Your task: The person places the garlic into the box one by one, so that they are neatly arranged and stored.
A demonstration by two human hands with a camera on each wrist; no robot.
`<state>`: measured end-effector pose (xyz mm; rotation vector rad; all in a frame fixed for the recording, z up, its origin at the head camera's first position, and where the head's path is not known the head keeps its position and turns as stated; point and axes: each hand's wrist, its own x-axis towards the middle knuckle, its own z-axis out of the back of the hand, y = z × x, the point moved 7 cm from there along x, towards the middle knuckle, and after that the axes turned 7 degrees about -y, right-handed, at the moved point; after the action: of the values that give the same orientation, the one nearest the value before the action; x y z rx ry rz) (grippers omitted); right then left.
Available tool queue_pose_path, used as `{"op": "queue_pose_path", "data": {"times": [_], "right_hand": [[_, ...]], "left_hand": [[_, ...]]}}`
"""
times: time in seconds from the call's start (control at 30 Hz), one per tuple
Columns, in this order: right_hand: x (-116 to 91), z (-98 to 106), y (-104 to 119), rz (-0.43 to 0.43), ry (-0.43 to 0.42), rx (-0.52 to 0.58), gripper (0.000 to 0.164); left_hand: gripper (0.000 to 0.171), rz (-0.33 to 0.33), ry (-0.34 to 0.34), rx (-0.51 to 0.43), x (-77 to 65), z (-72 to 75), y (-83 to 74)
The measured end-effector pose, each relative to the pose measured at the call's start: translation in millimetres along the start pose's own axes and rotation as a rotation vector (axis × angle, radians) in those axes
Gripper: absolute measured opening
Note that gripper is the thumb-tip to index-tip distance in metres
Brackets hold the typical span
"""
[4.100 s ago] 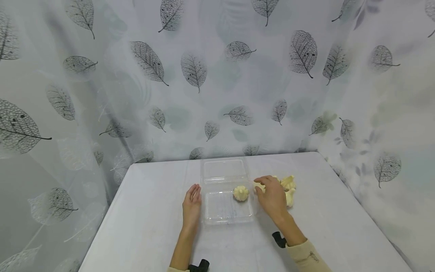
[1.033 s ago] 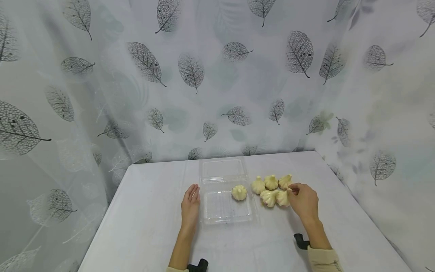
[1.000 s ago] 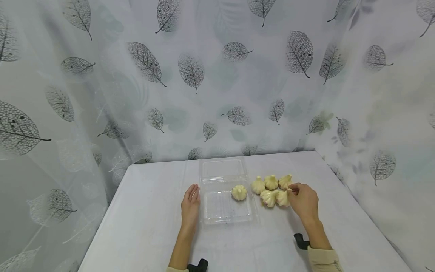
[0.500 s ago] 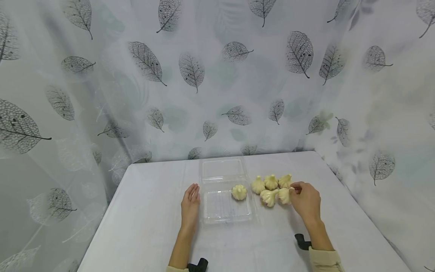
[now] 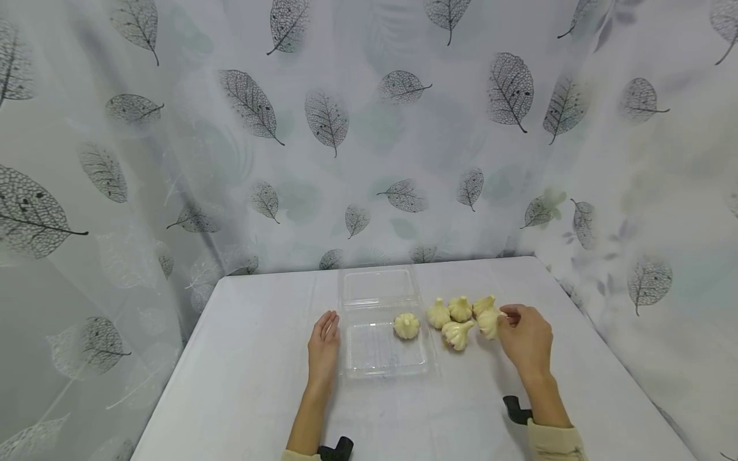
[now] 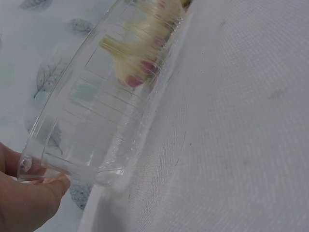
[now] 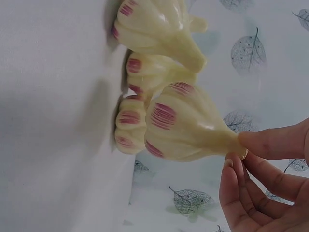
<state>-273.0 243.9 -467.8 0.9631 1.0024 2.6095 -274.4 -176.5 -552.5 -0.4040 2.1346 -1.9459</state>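
Note:
My right hand (image 5: 526, 339) pinches a garlic bulb (image 7: 186, 125) by its stem between thumb and fingertips. In the right wrist view this pale yellow bulb with purple streaks hangs just above the table. My left hand (image 5: 324, 351) rests with fairly straight fingers against the left side of a clear plastic clamshell box (image 5: 369, 371), whose lid (image 5: 377, 285) lies open toward the back. One garlic bulb (image 5: 406, 326) sits inside the box at its right. Several more bulbs, among them a front one (image 5: 457, 335) lying tilted, stand right of the box.
A white cloth covers the table (image 5: 259, 384), and leaf-print curtains (image 5: 369, 160) hang behind and at both sides. Black wrist mounts (image 5: 337, 449) are strapped on both forearms. The loose bulbs stand close together between the box and my right hand.
My right hand has lifted the nearest right bulb from the table and drawn it slightly right and back, away from the front bulb. The left hand and the box stay put.

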Motion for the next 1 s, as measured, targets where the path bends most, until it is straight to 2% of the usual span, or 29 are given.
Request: {"op": "queue_pose_path", "data": {"times": [0.27, 0.67, 1.0], "right_hand": [[0, 8, 10, 0.044, -0.028, 0.03, 0.014], [2, 12, 16, 0.029, -0.03, 0.02, 0.015], [4, 14, 23, 0.067, -0.05, 0.043, 0.013]], "left_hand": [[0.052, 0.005, 0.003, 0.001, 0.2, 1.3, 0.7], [0.051, 0.009, -0.013, -0.009, 2.2, 0.2, 2.1], [0.051, 0.001, -0.005, -0.033, 3.4, 0.1, 2.7]]}}
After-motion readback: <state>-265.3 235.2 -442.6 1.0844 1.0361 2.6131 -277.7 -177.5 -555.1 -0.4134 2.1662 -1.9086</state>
